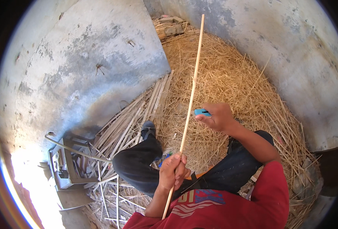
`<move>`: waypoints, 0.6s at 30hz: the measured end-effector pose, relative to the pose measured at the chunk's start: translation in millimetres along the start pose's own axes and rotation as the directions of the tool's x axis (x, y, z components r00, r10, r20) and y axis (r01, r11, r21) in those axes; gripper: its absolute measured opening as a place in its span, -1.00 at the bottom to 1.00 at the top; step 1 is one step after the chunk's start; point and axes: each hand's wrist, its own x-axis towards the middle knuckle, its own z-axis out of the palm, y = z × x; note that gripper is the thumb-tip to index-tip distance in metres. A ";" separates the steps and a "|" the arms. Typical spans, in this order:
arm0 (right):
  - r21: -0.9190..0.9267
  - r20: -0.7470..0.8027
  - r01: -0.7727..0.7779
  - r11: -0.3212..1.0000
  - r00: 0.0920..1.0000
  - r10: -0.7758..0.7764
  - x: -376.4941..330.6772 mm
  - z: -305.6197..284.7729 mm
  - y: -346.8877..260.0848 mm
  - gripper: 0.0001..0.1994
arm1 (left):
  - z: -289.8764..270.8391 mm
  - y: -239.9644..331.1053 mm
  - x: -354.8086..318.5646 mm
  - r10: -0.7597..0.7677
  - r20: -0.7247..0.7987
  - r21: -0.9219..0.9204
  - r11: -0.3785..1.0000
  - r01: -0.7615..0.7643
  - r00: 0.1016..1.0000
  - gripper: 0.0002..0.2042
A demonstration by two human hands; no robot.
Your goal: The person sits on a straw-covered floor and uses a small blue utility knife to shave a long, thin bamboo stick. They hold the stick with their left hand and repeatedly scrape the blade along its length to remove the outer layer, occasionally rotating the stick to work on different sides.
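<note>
A long, pale bamboo stick (194, 82) rises from my lap toward the far wall, tilted slightly to the right at its top. My left hand (173, 170) is wrapped round its lower part, and the bottom end passes down beside my red shirt. In my right hand (219, 116) is a light-blue utility knife (202, 112), held just right of the stick at about mid-length. The knife's tip points at the stick; whether the blade touches it I cannot tell.
Loose straw-like shavings (230, 80) cover the floor ahead and to the right. Split bamboo strips (155, 100) lie in a pile at left. A wooden frame-like box (67, 162) stands by the left wall (100, 49). My bent legs (136, 162) are beneath my hands.
</note>
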 end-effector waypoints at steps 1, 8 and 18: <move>0.011 -0.035 0.032 0.999 0.999 -0.032 -1.9 -2.6 1.2 -0.43 | -1.5 1.9 2.0 0.011 -0.017 0.018 1.000 -0.011 1.000 -0.70; -0.135 -0.053 0.303 0.943 0.949 -0.312 -13.0 6.2 -17.7 -0.41 | -0.5 1.9 9.4 -0.007 -0.010 0.042 0.999 0.007 1.000 -0.69; -0.197 -0.095 0.264 0.944 0.953 -0.287 -5.5 11.7 -13.7 -0.37 | -3.2 -1.3 9.8 0.036 -0.004 0.187 0.982 -0.034 0.999 -0.72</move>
